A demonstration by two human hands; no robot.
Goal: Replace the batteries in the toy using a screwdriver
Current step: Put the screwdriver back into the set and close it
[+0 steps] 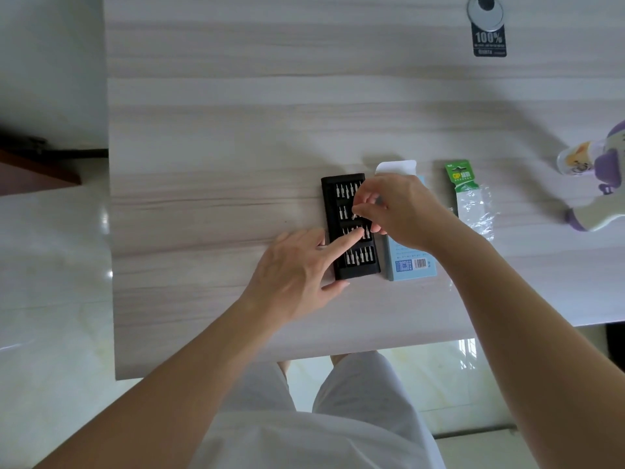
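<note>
A black tray of silver screwdriver bits [331, 211] lies on the pale wooden table [220, 137]. My left hand [297, 269] rests beside it, index finger stretched onto a middle row of bits and thumb against the tray's near corner. My right hand [395, 208] hovers over the tray, its fingertips pinching a small bit above the second row. A green battery pack [461, 176] with torn clear plastic lies to the right. The purple and cream toy [598, 177] lies at the table's right edge, partly out of frame.
A light blue box [411, 262] with a barcode lies just right of the tray, partly under my right wrist. A dark "100%" tag [489, 42] and a round grommet [485, 11] sit at the far right. The table's near edge runs above my lap.
</note>
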